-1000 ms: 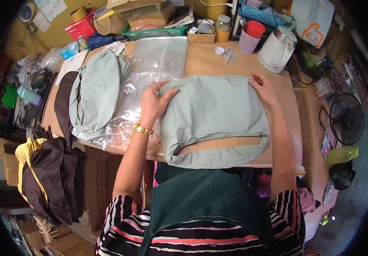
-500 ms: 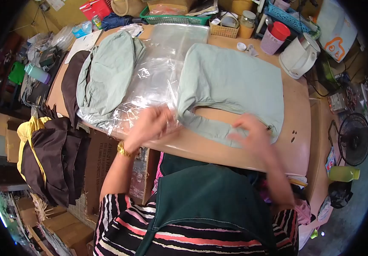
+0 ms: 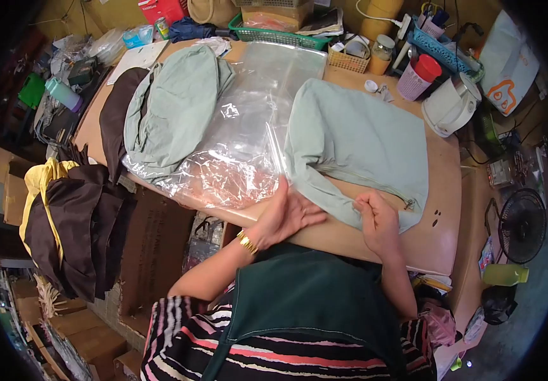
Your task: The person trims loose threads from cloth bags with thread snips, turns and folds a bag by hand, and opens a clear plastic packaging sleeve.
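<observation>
A pale green cloth bag (image 3: 369, 133) with a zipper and a wide strap (image 3: 329, 198) lies flat on the table. My left hand (image 3: 288, 214) is at the table's front edge by the left part of the strap, fingers stretched and palm turned toward it. With fingers pinched together, my right hand (image 3: 378, 219) holds the strap near its right end. Clear plastic bags (image 3: 248, 133) lie flat just left of the cloth bag. Further left rests another pale green cloth piece (image 3: 175, 111), over a dark brown one (image 3: 116, 120).
Along the back stand a green basket (image 3: 280, 38), a small wicker basket (image 3: 349, 60), a jar (image 3: 383, 49), a red cup (image 3: 426, 67) and a white kettle (image 3: 453, 106). Brown cloth items (image 3: 86, 222) hang off the left side. A black fan (image 3: 521, 225) is at right.
My left hand has moved right and down and opened out beside the strap. My right hand has closed into a pinch on it. The strap's left part is pulled straighter; the view shifted slightly.
</observation>
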